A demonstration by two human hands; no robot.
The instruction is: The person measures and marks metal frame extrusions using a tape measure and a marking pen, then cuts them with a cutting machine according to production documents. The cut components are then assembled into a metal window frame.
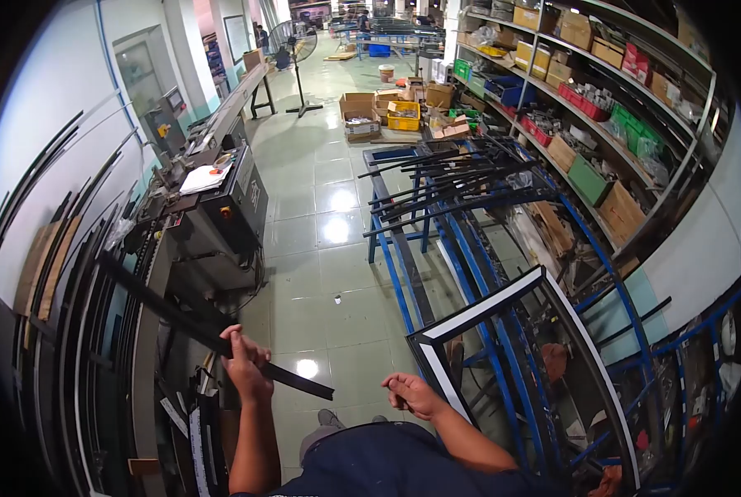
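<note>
My left hand (246, 363) is closed around a long, dark profile bar (297, 381). The bar slants from the machine side at left down to its cut end, in front of my body. My right hand (414, 396) hovers apart from the bar, its fingers loosely curled and nothing visible in them. Closest to that hand is a black-edged rectangular frame (491, 305) with white strips along two sides. It rests tilted on the blue metal stand (503, 364), and its lower part runs out of view.
Dark profiles (462, 170) lie piled on the stand's far end. A black machine (238, 199) stands left, beside upright bars (72, 331) along the wall. Shelves (586, 108) with bins line the right. Cardboard boxes (358, 112), a yellow crate (404, 116) and a fan (297, 62) stand farther off.
</note>
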